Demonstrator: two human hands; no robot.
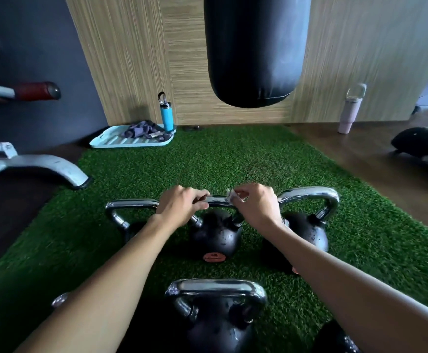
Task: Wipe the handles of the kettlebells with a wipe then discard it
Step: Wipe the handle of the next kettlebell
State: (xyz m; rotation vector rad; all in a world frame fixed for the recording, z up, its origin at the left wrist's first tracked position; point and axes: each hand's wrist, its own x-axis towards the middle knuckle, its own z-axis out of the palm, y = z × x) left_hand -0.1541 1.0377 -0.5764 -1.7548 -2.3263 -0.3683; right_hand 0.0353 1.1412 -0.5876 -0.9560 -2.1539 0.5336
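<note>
Now the left hand (179,203) grips the handle (218,199), which runs sideways to the right hand (255,205) pinching the wipe (230,194).

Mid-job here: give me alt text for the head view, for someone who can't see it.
The left hand grips the chrome handle of the middle kettlebell while the right hand pinches a small white wipe on it. Around it, other kettlebells stand on green turf, with a black punching bag hanging beyond.
</note>
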